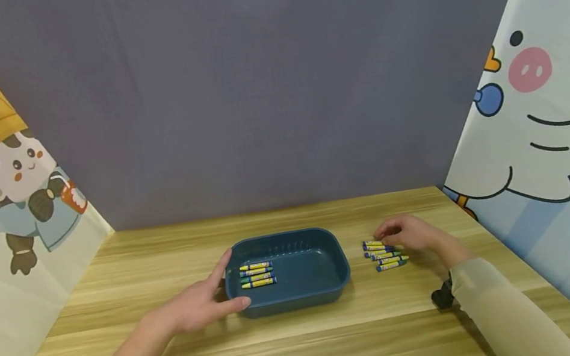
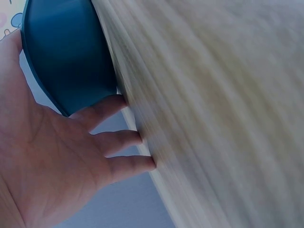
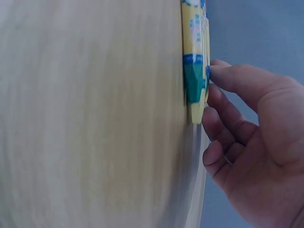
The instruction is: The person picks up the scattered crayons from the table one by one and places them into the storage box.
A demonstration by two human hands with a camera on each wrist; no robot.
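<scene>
The loose crayons (image 1: 385, 256), right of the tray (image 1: 309, 272), look light and snappable; pinch mid-barrel. The right hand (image 1: 406, 232) has fingers bent at the farthest, hold unclear; the left hand (image 1: 199, 304) spreads its fingers against the tray.

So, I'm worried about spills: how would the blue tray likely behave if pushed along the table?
The blue tray probably won't tip easily, being low and broad on the table. Its walls stand evenly and look like moulded plastic, so it should stay fairly stiff. The four crayons lying loose inside, with bare floor beside them, may slide or roll.
</scene>
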